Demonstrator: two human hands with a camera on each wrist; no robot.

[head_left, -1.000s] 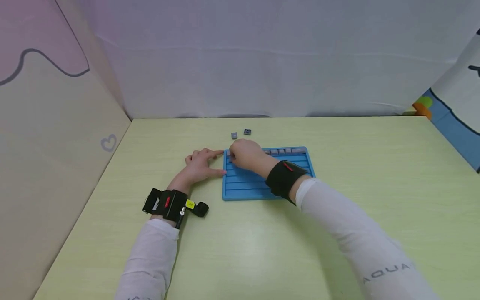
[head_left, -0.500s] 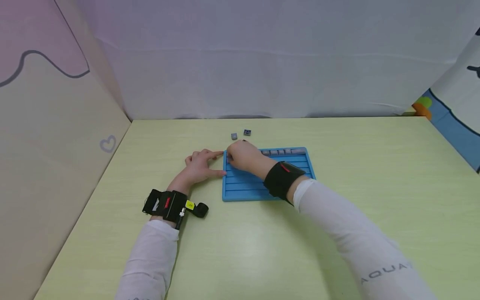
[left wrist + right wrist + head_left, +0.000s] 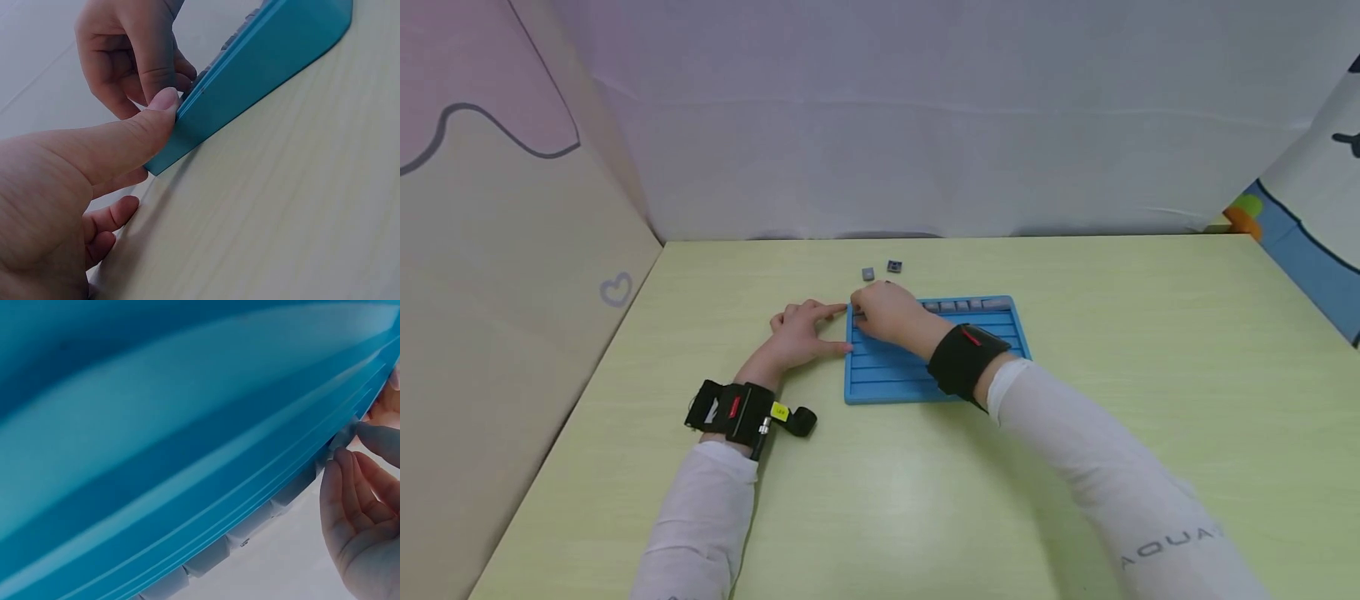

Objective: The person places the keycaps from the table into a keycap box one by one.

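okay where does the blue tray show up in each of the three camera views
Head: the blue tray lies at centre on the table, under the right hand.
Left wrist: its side wall runs from upper right down to the left thumb.
Right wrist: its ridged surface fills most of the frame.
Shared landmark: the grey tiles along its far row.

A small play or learning corner, like one in a playroom, is shown. A pale green table is closed in by soft screens. On the left, a pink and cream panel with a little heart is seen. At the far side a white cloth is hung. At the right, a cartoon picture is seen.
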